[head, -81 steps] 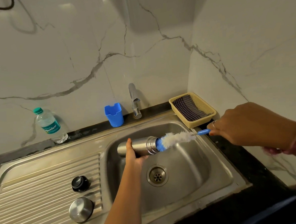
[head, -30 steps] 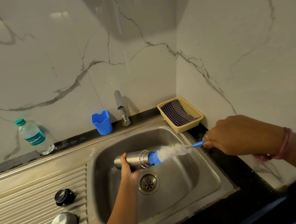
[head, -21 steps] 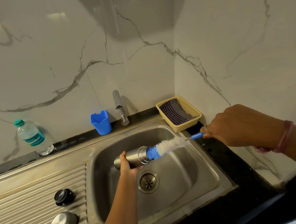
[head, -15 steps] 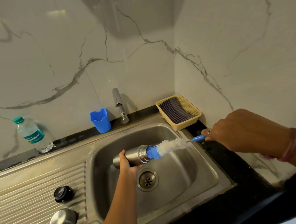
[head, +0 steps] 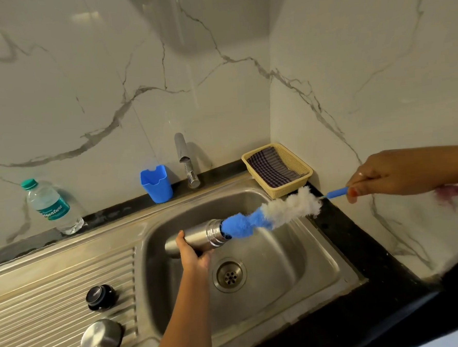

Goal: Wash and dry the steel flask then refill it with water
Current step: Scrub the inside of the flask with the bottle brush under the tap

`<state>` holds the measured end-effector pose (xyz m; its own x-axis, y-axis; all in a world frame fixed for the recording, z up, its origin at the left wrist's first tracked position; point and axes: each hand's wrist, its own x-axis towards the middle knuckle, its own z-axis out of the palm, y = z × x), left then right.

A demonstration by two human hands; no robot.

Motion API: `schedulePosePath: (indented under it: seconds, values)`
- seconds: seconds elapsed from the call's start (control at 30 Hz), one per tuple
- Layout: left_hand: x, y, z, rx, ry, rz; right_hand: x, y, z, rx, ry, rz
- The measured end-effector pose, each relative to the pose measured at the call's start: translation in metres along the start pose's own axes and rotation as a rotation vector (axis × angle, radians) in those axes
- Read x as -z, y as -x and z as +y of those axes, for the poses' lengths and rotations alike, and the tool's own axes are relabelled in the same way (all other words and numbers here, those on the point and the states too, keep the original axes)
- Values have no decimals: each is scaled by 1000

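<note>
Over the sink (head: 333, 269), the left hand (head: 192, 256) wraps around the steel flask (head: 197, 235), held on its side above the basin with its mouth toward the right. The right hand (head: 388, 174) pinches the blue handle of the bottle brush (head: 268, 216), whose blue tip sits at the flask's mouth, white bristles outside

Soft, even light is cast from above; a broad shadow on the wall (head: 208, 21) at 12 o'clock; edges are bowed by wide-angle distortion
</note>
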<state>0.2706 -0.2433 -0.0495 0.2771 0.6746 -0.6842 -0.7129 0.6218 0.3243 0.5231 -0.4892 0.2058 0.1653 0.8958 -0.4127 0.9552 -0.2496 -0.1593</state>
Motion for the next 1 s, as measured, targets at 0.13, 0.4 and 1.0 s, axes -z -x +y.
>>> schedulePosePath:
  seconds: [0.13, 0.4, 1.0]
  values:
    - [7, 0, 7, -8, -7, 0, 8, 6, 14, -35, -25, 106]
    - [5, -1, 13, -55, 29, -27, -5, -2, 18, -171, 55, 208]
    - [16, 7, 39, -99, -208, 26, -102, -51, -15, -303, -267, 363]
